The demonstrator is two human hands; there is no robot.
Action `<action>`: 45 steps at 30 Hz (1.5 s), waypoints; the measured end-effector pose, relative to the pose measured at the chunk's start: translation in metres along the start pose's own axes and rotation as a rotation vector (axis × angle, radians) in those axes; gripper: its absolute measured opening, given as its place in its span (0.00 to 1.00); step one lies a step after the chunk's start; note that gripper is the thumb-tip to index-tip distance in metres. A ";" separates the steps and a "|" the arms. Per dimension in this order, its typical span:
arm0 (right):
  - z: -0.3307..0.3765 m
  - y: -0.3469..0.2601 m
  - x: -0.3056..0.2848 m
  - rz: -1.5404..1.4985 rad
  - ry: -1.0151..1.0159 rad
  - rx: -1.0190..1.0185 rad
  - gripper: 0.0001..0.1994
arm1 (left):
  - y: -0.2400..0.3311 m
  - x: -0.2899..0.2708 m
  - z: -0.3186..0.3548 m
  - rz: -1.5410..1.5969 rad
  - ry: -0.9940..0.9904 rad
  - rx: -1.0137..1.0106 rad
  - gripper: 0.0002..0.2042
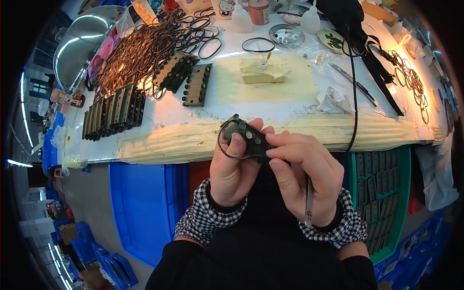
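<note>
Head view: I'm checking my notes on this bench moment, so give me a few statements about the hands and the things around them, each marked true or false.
1. The left hand holds a small dark plate with round studs. True.
2. The right hand is empty. False: it pinches the plate's edge and also carries a thin metal tool that hangs below the palm.
3. A fine chain loops at the plate's left side. True.
4. The bin lower left of the hands is red. False: it is blue.
5. A pile of dark rings lies on the table, upper left. True.
</note>
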State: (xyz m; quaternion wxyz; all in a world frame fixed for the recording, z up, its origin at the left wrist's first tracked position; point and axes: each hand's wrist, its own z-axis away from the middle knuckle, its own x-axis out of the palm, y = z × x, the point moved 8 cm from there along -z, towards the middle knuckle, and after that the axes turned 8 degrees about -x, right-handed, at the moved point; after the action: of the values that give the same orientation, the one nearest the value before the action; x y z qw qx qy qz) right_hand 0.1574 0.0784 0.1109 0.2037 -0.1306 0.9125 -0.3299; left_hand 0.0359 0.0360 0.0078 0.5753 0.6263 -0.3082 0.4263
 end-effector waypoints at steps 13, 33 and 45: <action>0.008 0.022 0.004 -0.172 0.042 0.228 0.07 | 0.040 0.025 0.006 -0.860 -0.083 0.606 0.10; -0.005 0.007 0.009 0.055 0.050 -0.104 0.13 | 0.004 -0.002 0.002 -0.146 -0.021 0.033 0.14; -0.003 0.007 0.012 0.132 -0.016 -0.075 0.17 | 0.001 -0.004 0.000 -0.097 -0.037 -0.015 0.11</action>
State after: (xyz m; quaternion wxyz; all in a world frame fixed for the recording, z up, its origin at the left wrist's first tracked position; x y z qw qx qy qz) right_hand 0.1446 0.0807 0.1046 0.2273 -0.0800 0.9291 -0.2804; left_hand 0.0330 0.0350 0.0047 0.5944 0.6439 -0.2911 0.3839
